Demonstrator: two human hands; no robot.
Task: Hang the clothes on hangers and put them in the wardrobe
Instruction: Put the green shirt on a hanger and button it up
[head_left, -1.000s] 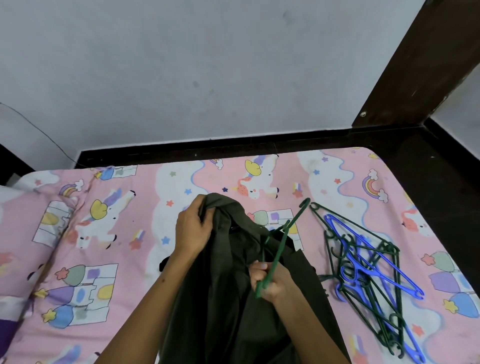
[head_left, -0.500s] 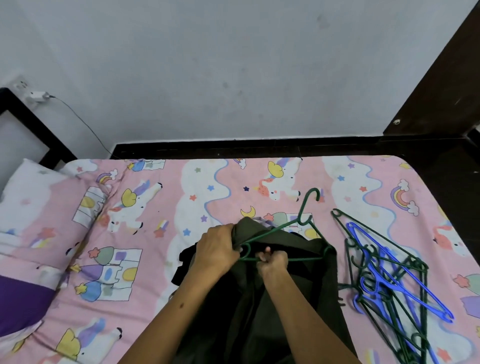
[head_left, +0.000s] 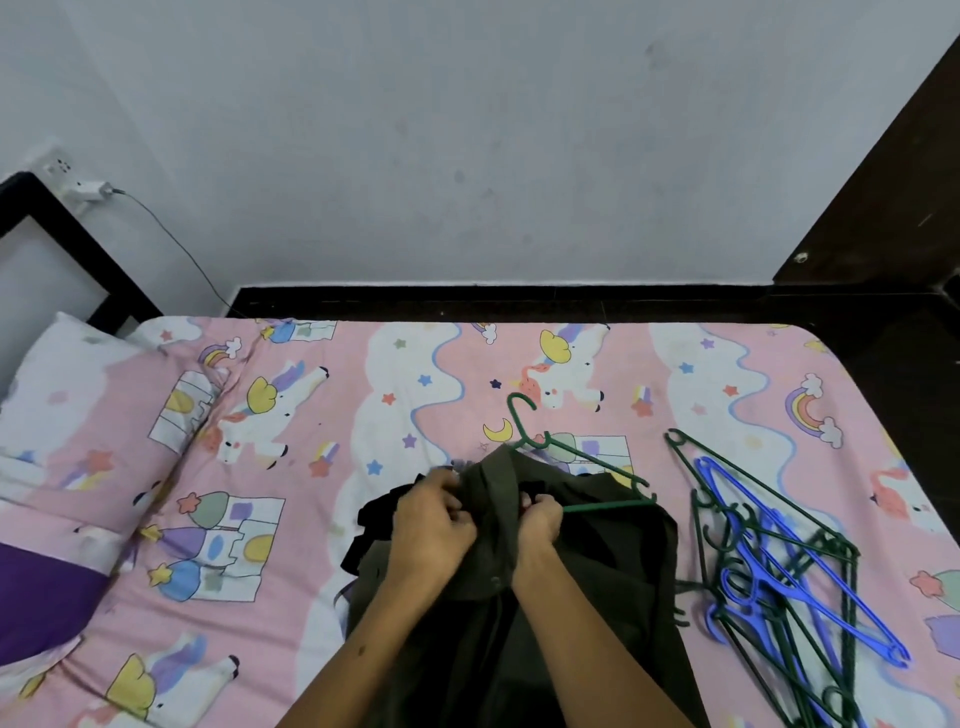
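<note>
Low in the middle of the frame, on the bed (head_left: 363, 395), the dark shirt (head_left: 597, 551) is only half on its green hanger (head_left: 587, 457) (wardrobe step not begun, I judge). Spare hangers (head_left: 769, 551) wait at lower right. My left hand (head_left: 431, 519) bunches the collar; my right hand (head_left: 540, 519) curls round cloth and hanger bar.

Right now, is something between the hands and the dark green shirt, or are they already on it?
Nothing visible is in the way. The left hand and the right hand both grip the shirt near its top, where the green hanger goes in. The wardrobe is not clearly in view, so that path cannot be judged.
</note>
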